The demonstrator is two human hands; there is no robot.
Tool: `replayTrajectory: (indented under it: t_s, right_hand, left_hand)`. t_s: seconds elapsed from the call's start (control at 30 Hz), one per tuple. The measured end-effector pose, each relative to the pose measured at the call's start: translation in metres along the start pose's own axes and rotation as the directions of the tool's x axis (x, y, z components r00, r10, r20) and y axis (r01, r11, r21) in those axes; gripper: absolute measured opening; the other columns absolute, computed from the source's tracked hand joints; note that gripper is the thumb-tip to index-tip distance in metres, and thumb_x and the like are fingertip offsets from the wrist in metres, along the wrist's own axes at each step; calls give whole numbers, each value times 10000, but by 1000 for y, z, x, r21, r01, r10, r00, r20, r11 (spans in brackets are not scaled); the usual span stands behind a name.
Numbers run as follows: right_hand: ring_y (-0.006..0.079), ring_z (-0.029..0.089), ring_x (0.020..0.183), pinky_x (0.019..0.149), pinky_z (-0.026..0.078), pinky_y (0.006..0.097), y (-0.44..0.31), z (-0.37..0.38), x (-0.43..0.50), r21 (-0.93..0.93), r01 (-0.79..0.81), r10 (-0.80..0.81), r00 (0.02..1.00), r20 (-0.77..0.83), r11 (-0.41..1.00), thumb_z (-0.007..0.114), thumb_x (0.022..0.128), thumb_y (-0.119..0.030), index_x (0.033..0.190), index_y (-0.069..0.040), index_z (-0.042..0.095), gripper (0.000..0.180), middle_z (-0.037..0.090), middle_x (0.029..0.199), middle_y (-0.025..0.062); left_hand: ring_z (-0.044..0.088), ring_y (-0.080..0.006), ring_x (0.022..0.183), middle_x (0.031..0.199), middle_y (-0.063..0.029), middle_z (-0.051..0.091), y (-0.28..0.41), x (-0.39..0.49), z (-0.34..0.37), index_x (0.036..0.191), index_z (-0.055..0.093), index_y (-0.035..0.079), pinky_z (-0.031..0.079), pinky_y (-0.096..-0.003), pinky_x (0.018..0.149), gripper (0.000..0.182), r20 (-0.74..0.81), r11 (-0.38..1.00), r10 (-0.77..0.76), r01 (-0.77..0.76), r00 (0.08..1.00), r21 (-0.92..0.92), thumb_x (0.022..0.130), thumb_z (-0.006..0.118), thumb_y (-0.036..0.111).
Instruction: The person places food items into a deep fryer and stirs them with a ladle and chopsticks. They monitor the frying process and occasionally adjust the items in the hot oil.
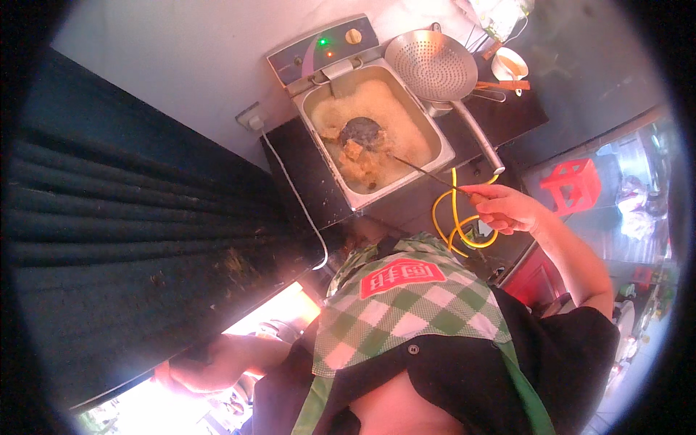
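Note:
My right hand (508, 209) is closed around the handle of a long thin metal rod (429, 175), which looks like a skimmer. Its far end dips into a rectangular deep fryer (441, 145) of bubbling oil (399, 109). A dark round piece (361, 132), possibly the skimmer's head, sits in the oil in line with the rod. Golden fried pieces (356, 160) float beside and below it. My left hand (176, 375) rests low on the left, by the edge of a dark ribbed panel (125, 217). Glare washes out its fingers.
A perforated strainer (432, 65) lies right of the fryer, its handle (481, 138) jutting towards me. A white bowl (510, 62) stands behind. Yellow hose (455, 217) loops below my right hand. A power cord (288, 179) hangs at left; a red plastic basket (579, 185) sits at right.

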State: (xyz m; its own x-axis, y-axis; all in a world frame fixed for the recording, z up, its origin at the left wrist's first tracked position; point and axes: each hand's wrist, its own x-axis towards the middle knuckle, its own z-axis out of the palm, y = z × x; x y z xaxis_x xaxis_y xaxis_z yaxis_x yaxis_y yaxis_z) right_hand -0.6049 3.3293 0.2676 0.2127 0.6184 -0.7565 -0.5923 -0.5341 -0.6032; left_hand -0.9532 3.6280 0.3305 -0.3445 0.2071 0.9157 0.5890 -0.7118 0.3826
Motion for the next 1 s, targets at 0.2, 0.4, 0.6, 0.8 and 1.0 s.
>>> replayTrajectory:
  t_s: [0.2, 0.4, 0.6, 0.8, 1.0]
  right_hand:
    - [139, 542, 566, 533, 478, 314, 27, 12, 2, -743, 229, -412, 908, -69, 629, 570, 890, -60, 1399, -34, 409, 535, 490, 719, 59]
    - [322, 586, 712, 647, 488, 403, 43, 2, 14, -975, 196, -787, 615, 42, 101, 586, 836, -26, 1349, -137, 494, 533, 540, 793, 123]
    - [322, 579, 739, 626, 480, 409, 57, 4, 30, -996, 79, -866, 500, 0, 46, 606, 840, -51, 1365, -201, 487, 559, 493, 833, 108]
    - [326, 591, 789, 664, 488, 398, 68, 12, 29, -991, 31, -878, 467, -101, 131, 588, 851, -22, 1369, -188, 486, 554, 519, 889, 116]
    - [348, 590, 759, 645, 486, 436, 50, 20, -19, -985, 67, -855, 508, -105, 161, 561, 864, -23, 1377, -140, 465, 535, 515, 893, 145]
  left_hand:
    - [573, -217, 871, 920, -107, 612, -3, 0, 2, 834, 657, 2, 466, -337, 809, 207, -58, 997, 8, -12, 998, -73, 799, 594, 196]
    - [565, -227, 896, 946, -132, 601, 2, 1, 4, 860, 663, -25, 455, -327, 780, 273, -17, 999, -6, 5, 1000, -44, 797, 510, 192]
    - [559, -227, 857, 936, -138, 591, 3, 0, 7, 857, 656, -32, 455, -329, 738, 280, -56, 997, -65, 63, 996, -43, 801, 498, 192]
    - [561, -228, 841, 933, -136, 584, 3, -1, 5, 863, 651, -43, 454, -320, 735, 282, -42, 993, -64, 59, 997, -97, 803, 493, 184]
    - [569, -234, 835, 932, -141, 590, 0, 1, 7, 858, 653, -42, 466, -318, 721, 282, -68, 982, -114, 102, 991, -160, 801, 490, 180]
